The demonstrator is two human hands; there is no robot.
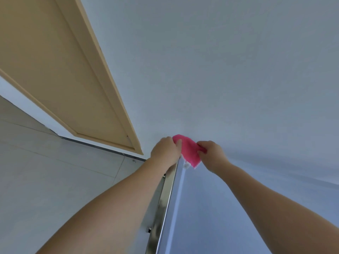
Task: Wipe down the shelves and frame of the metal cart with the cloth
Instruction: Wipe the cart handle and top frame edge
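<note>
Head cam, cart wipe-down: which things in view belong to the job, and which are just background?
Job:
pink cloth, held at the far end of the cart
metal cart frame, shiny rail
left hand, grips the cloth
right hand, pinches the cloth's other edge

Background:
wooden door
white wall
tiled floor

No text or labels can be read here.

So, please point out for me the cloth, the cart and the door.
cloth (189,150), head view, middle of the pink fabric between the hands.
cart (166,198), head view, on the shiny metal edge rail.
door (55,70), head view, on its tan panel.
</note>
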